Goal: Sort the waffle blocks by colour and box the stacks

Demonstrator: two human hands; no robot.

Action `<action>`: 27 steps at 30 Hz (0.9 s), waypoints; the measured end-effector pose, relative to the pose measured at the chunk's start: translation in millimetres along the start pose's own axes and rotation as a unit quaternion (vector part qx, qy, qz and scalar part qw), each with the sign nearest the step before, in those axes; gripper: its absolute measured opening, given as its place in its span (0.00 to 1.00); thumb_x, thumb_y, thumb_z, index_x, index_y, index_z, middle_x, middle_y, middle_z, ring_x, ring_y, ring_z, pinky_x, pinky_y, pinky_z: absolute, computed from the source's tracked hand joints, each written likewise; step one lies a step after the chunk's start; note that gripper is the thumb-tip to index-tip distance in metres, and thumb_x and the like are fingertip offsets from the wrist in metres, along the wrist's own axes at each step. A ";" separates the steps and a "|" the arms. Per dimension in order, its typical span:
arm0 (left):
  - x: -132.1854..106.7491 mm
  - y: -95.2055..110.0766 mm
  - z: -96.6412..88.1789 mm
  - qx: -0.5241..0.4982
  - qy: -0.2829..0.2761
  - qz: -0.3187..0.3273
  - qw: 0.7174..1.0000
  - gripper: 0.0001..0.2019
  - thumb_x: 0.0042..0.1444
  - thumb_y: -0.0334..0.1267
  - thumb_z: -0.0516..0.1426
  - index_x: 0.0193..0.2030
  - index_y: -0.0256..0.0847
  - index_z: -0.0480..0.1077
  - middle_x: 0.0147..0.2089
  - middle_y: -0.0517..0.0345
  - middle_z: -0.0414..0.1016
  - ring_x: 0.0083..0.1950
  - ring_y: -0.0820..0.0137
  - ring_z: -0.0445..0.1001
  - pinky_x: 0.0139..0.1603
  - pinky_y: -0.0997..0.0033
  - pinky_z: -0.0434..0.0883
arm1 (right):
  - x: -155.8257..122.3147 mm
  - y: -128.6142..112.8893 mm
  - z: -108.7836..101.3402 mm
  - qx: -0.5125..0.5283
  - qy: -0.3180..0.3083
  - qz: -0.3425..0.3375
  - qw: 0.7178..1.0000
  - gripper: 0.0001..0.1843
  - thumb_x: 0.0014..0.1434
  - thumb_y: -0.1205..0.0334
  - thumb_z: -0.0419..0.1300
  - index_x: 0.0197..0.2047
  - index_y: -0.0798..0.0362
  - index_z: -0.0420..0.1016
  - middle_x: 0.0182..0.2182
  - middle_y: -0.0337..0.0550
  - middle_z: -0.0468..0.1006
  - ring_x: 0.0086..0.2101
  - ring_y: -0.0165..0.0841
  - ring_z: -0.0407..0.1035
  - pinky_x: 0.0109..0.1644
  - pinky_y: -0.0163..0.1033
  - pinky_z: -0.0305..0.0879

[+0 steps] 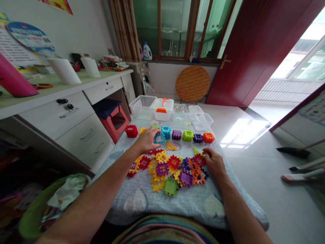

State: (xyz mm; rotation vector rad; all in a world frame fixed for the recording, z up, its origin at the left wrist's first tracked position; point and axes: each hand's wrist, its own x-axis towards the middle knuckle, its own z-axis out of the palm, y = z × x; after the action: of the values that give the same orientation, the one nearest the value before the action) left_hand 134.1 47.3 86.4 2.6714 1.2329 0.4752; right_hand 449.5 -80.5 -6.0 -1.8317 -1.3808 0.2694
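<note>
Fingers [154, 130] of left hand [145, 140], frame centre, pinch blue piece [159, 138]; right hand [215, 162] curled beside red piece [198, 160], grip unclear.

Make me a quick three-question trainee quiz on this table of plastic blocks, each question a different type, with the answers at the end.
1. True or false: the left hand is empty.
2. Multiple choice: what colour is the cube at the right end of the row as pictured? (a) red (b) orange (c) blue
3. Fill the gap: seen from the person, the clear containers stand at the ____ end of the cloth-covered table.

Key: 1. False; it holds a light-blue piece. 2. (b). 3. Far.
</note>
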 end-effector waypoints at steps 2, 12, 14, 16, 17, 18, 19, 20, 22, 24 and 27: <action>20.1 -0.2 0.0 0.020 -0.009 -0.003 1.000 0.26 0.44 0.41 0.65 0.52 0.39 0.69 0.51 0.48 0.73 0.53 0.57 0.70 0.57 0.61 0.65 | 0.3 1.8 1.0 -0.002 -0.004 -0.002 1.000 0.18 0.53 0.58 0.50 0.40 0.53 0.77 0.33 0.44 0.81 0.35 0.37 0.74 0.43 0.42 0.68; 92.0 1.9 2.5 0.120 -0.124 -0.045 0.984 0.29 0.42 0.41 0.64 0.55 0.42 0.69 0.55 0.49 0.72 0.56 0.54 0.70 0.55 0.62 0.67 | 0.2 1.7 1.6 -0.009 -0.007 -0.006 1.000 0.17 0.54 0.56 0.51 0.40 0.53 0.77 0.35 0.45 0.81 0.35 0.38 0.74 0.43 0.42 0.68; 96.2 0.6 2.6 0.120 -0.133 -0.047 0.983 0.29 0.42 0.41 0.65 0.55 0.43 0.70 0.55 0.49 0.72 0.56 0.53 0.70 0.54 0.62 0.67 | 0.3 1.2 1.5 -0.012 -0.006 -0.008 1.000 0.17 0.54 0.56 0.51 0.40 0.52 0.77 0.34 0.45 0.81 0.35 0.37 0.74 0.42 0.42 0.68; 99.0 -1.0 2.7 0.121 -0.143 -0.047 0.981 0.29 0.42 0.41 0.65 0.54 0.44 0.71 0.55 0.50 0.73 0.56 0.54 0.70 0.54 0.62 0.68 | 0.5 1.2 1.6 -0.014 -0.007 -0.012 1.000 0.16 0.54 0.57 0.51 0.39 0.52 0.77 0.34 0.45 0.81 0.34 0.37 0.74 0.42 0.42 0.68; 100.0 -1.9 2.9 0.121 -0.147 -0.047 0.981 0.29 0.42 0.41 0.65 0.54 0.44 0.70 0.55 0.51 0.73 0.56 0.54 0.70 0.54 0.62 0.68 | 0.6 1.4 1.7 -0.015 -0.007 -0.014 1.000 0.16 0.54 0.57 0.51 0.39 0.53 0.77 0.34 0.45 0.81 0.34 0.37 0.73 0.42 0.42 0.68; 100.7 -2.6 3.1 0.121 -0.152 -0.048 0.980 0.30 0.41 0.41 0.65 0.55 0.44 0.70 0.55 0.51 0.73 0.56 0.53 0.70 0.54 0.62 0.68 | 0.6 1.6 1.8 -0.016 -0.006 -0.015 1.000 0.16 0.54 0.57 0.51 0.39 0.53 0.77 0.34 0.45 0.80 0.34 0.37 0.73 0.42 0.42 0.68; 100.9 -3.2 3.4 0.121 -0.153 -0.049 0.980 0.31 0.41 0.41 0.65 0.56 0.44 0.69 0.56 0.50 0.72 0.57 0.53 0.69 0.55 0.61 0.67 | 0.6 1.9 1.9 -0.017 -0.006 -0.017 1.000 0.16 0.55 0.57 0.51 0.39 0.53 0.77 0.33 0.45 0.80 0.33 0.37 0.73 0.42 0.42 0.68; 100.2 -3.3 3.6 0.121 -0.147 -0.047 0.980 0.33 0.41 0.41 0.65 0.57 0.43 0.68 0.58 0.49 0.71 0.58 0.53 0.69 0.56 0.60 0.67 | 0.5 2.3 2.0 -0.018 -0.007 -0.019 1.000 0.16 0.55 0.57 0.51 0.39 0.53 0.77 0.33 0.45 0.80 0.33 0.36 0.73 0.42 0.42 0.68; 94.4 -1.7 4.1 0.116 -0.108 -0.027 0.987 0.34 0.42 0.40 0.66 0.59 0.40 0.66 0.59 0.46 0.69 0.60 0.53 0.67 0.59 0.58 0.65 | 0.3 2.7 2.1 -0.021 -0.006 -0.023 1.000 0.16 0.55 0.58 0.50 0.39 0.54 0.76 0.33 0.45 0.80 0.33 0.36 0.72 0.42 0.42 0.67; 80.7 3.0 4.8 0.096 -0.040 0.017 0.994 0.31 0.45 0.39 0.65 0.58 0.37 0.67 0.59 0.44 0.69 0.59 0.54 0.66 0.61 0.57 0.63 | 0.0 2.9 2.2 -0.026 -0.001 -0.025 0.999 0.16 0.54 0.58 0.51 0.39 0.53 0.76 0.34 0.45 0.80 0.34 0.37 0.72 0.43 0.43 0.67; 44.1 14.5 8.6 0.043 0.019 0.094 0.994 0.23 0.52 0.38 0.61 0.56 0.38 0.68 0.56 0.46 0.71 0.58 0.57 0.67 0.62 0.58 0.62 | -0.5 2.5 2.3 -0.040 0.001 -0.041 0.998 0.15 0.54 0.59 0.51 0.39 0.52 0.76 0.33 0.45 0.79 0.34 0.38 0.71 0.43 0.44 0.66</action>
State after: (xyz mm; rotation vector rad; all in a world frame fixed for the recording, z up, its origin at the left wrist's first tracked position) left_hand 174.3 71.5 91.9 2.8796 1.0376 0.5128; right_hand 449.7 -80.0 -9.5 -1.8346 -1.4799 0.1719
